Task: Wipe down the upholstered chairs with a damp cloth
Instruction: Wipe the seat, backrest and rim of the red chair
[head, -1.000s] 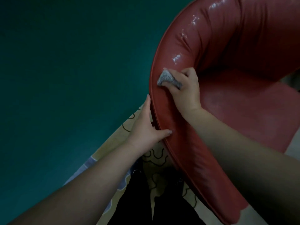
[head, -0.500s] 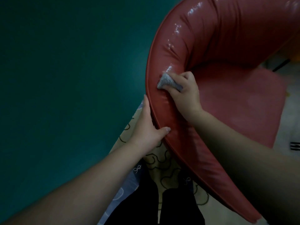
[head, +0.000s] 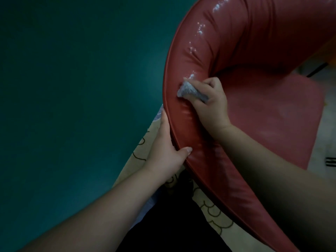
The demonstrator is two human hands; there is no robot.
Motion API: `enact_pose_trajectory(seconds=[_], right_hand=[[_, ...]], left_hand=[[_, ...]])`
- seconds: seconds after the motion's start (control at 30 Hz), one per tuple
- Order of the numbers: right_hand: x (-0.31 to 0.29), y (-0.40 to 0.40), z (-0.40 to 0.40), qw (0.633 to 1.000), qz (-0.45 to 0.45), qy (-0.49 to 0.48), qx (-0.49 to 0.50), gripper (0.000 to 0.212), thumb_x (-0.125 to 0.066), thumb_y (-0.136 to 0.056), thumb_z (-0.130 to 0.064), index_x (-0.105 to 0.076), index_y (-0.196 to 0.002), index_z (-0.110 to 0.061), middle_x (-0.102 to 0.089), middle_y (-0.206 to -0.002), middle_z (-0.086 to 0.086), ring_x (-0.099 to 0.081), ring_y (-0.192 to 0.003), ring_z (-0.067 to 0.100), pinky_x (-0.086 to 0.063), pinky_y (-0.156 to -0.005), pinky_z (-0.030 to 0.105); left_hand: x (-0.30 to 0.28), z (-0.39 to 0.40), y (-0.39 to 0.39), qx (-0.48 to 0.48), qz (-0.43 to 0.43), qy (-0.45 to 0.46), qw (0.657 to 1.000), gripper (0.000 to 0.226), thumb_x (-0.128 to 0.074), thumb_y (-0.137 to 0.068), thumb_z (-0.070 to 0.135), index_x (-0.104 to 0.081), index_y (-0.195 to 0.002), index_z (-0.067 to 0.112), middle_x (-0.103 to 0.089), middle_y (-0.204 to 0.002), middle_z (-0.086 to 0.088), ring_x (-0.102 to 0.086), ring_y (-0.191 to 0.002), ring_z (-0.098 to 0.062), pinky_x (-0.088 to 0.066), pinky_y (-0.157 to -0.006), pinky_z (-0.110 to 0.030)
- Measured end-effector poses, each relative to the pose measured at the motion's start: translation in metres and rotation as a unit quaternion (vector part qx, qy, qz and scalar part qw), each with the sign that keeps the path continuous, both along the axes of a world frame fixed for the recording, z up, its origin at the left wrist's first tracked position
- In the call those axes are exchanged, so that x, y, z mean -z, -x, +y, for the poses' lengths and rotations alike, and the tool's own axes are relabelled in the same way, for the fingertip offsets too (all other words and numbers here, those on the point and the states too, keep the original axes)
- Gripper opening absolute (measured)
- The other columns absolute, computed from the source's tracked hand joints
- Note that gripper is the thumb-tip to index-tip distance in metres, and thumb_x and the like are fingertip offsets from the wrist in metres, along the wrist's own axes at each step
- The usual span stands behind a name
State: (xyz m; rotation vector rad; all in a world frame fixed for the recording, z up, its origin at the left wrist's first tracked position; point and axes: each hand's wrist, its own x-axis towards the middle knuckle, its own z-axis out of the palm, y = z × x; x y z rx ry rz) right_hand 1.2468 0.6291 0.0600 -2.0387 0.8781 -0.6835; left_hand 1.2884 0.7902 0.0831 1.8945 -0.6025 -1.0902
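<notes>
A red upholstered chair with a curved padded backrest fills the right of the head view, its top shining with wet streaks. My right hand grips a small grey damp cloth and presses it against the top of the backrest near the rim. My left hand holds the backrest's outer edge just below, thumb on top of the padding and fingers behind it. The red seat lies below the backrest on the right.
A dark green wall stands close on the left. A cream mat with dark scallop lines covers the floor under the chair. Dark clothing shows at the bottom. Pale floor shows at the far right.
My right hand has slid the cloth slightly along the backrest towards the rim. My left hand keeps its hold on the edge. The view shifted a little.
</notes>
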Motion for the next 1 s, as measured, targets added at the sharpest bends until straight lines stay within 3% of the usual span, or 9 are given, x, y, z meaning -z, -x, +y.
enact_pose_trajectory(seconds=[0.07,0.13,0.27,0.4,0.5,0.6,0.8,0.9,1.0], right_hand=[[0.0,0.034,0.011,0.999,0.024,-0.008,-0.025,0.043,-0.073,-0.08,-0.018,-0.063,-0.121,-0.028,-0.044,-0.094,0.004,-0.045,-0.084,-0.004,-0.035,-0.081,0.004],[0.001,0.057,0.02,0.999,0.031,-0.034,-0.02,0.044,-0.074,-0.08,-0.015,-0.063,-0.121,-0.029,-0.045,-0.094,0.001,-0.046,-0.083,-0.003,-0.035,-0.08,0.004],[0.003,0.022,0.001,0.993,0.02,-0.096,0.068,0.034,-0.076,-0.079,-0.019,-0.071,-0.112,-0.024,-0.048,-0.095,-0.001,-0.051,-0.083,0.002,-0.037,-0.08,0.003],[-0.001,0.003,-0.01,0.986,-0.005,-0.142,0.082,0.034,-0.076,-0.079,-0.018,-0.071,-0.112,-0.023,-0.05,-0.099,-0.001,-0.053,-0.089,0.004,-0.039,-0.084,0.005],[-0.005,0.031,0.003,0.983,-0.009,-0.171,0.064,0.034,-0.075,-0.08,-0.018,-0.07,-0.113,-0.026,-0.053,-0.099,0.0,-0.056,-0.088,0.003,-0.042,-0.084,0.008],[-0.001,0.044,0.005,0.982,-0.011,-0.179,0.057,0.037,-0.075,-0.081,-0.016,-0.068,-0.116,-0.026,-0.055,-0.1,0.002,-0.057,-0.091,0.004,-0.041,-0.087,0.007],[0.007,0.016,-0.009,0.991,-0.044,-0.118,0.048,0.044,-0.076,-0.08,-0.018,-0.063,-0.12,-0.03,-0.047,-0.094,-0.002,-0.051,-0.086,0.002,-0.037,-0.085,0.006],[0.008,-0.02,-0.036,0.997,-0.06,-0.038,0.032,0.044,-0.077,-0.078,-0.021,-0.066,-0.12,-0.025,-0.042,-0.092,-0.003,-0.048,-0.083,0.007,-0.038,-0.085,0.009],[0.007,-0.05,-0.06,0.992,-0.066,-0.079,0.066,0.041,-0.076,-0.079,-0.024,-0.067,-0.12,-0.022,-0.04,-0.092,-0.006,-0.048,-0.084,0.006,-0.037,-0.086,0.008]], left_hand=[[-0.001,0.0,0.001,0.0,-0.007,-0.007,1.0,0.117,-0.075,-0.079,0.008,0.013,-0.149,0.037,-0.033,-0.139,0.031,-0.045,-0.122,0.007,-0.032,-0.094,-0.001],[0.0,0.0,0.0,0.005,-0.015,-0.005,1.0,0.117,-0.076,-0.078,0.01,0.013,-0.149,0.039,-0.029,-0.146,0.028,-0.042,-0.128,0.003,-0.034,-0.108,-0.017],[0.004,-0.001,-0.001,-0.002,0.007,0.005,1.0,0.119,-0.077,-0.072,0.019,0.012,-0.149,0.042,-0.022,-0.155,0.02,-0.038,-0.135,-0.004,-0.034,-0.113,-0.035],[-0.003,-0.002,-0.002,-0.019,0.004,0.008,1.0,0.109,-0.075,-0.08,0.02,0.005,-0.152,0.036,-0.022,-0.152,0.023,-0.034,-0.135,0.0,-0.034,-0.11,-0.021],[-0.006,-0.02,-0.011,-0.057,-0.054,-0.001,0.997,0.086,-0.06,-0.092,0.028,0.0,-0.153,0.03,-0.02,-0.157,0.012,-0.024,-0.141,-0.002,-0.023,-0.117,-0.03],[-0.008,-0.061,-0.036,-0.087,-0.123,-0.033,0.988,0.066,-0.041,-0.1,0.034,-0.004,-0.153,0.026,-0.016,-0.159,0.005,-0.019,-0.144,-0.009,-0.017,-0.117,-0.028],[-0.004,-0.113,-0.062,-0.167,-0.209,-0.08,0.96,0.045,-0.027,-0.103,0.033,-0.031,-0.147,0.031,-0.055,-0.135,-0.005,-0.052,-0.121,-0.028,-0.037,-0.098,-0.03],[0.001,-0.111,-0.058,-0.172,-0.261,-0.096,0.945,0.043,-0.028,-0.102,0.033,-0.035,-0.145,0.033,-0.061,-0.126,-0.01,-0.056,-0.111,-0.035,-0.041,-0.09,-0.034],[0.003,-0.112,-0.062,-0.18,-0.266,-0.091,0.942,0.043,-0.029,-0.102,0.031,-0.037,-0.144,0.033,-0.061,-0.128,-0.008,-0.056,-0.112,-0.034,-0.039,-0.09,-0.032]])
